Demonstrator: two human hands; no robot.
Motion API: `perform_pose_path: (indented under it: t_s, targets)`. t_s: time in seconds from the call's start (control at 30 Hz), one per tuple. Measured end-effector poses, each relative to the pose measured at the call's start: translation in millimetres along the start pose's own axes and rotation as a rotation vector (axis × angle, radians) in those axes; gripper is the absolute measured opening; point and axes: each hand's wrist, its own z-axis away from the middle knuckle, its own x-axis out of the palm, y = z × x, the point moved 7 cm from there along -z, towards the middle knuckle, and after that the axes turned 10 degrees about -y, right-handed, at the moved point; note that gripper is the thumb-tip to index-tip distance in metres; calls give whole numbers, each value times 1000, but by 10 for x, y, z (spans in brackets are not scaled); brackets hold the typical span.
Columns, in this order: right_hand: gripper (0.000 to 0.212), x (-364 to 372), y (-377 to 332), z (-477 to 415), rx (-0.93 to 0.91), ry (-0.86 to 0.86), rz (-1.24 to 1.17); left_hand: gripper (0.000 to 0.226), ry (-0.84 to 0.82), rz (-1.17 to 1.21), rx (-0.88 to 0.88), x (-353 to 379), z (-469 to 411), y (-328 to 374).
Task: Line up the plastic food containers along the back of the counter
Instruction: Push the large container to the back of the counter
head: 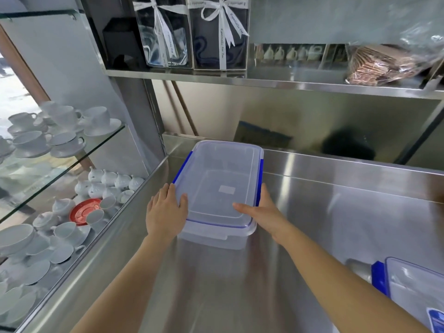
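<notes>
A clear rectangular plastic container (219, 183) with a lid and blue side clips sits at the back left of the steel counter (336, 212), its far end close to the back wall. My left hand (165, 212) grips its near left corner, thumb on the lid. My right hand (262, 212) grips the near right corner, thumb lying across the lid. A second clear container (415, 292) with a blue clip lies at the front right edge of the view, partly cut off.
Left of the counter stands a glass cabinet (60, 164) with white cups, saucers and small pots. A steel shelf (288, 80) hangs above the counter, carrying ribboned gift boxes and a bag of wafers. A raised steel lip borders the counter's left side.
</notes>
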Motion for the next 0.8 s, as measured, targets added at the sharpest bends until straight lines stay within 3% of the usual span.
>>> perform_pose_path:
  t_s: [0.2, 0.33, 0.6, 0.8]
  targets:
    - [95, -311, -138, 460, -21, 112, 188, 58, 92, -50, 181, -90, 309, 600]
    - [97, -764, -20, 909, -12, 230, 254, 64, 38, -4, 371, 99, 662, 1263]
    - [94, -1741, 458, 2100, 109, 522, 276, 67, -327, 74, 574, 1064, 1563, 2244]
    - [80, -2103, 832, 2886, 332, 730, 427, 80, -754, 317, 362, 1695, 2028, 2429]
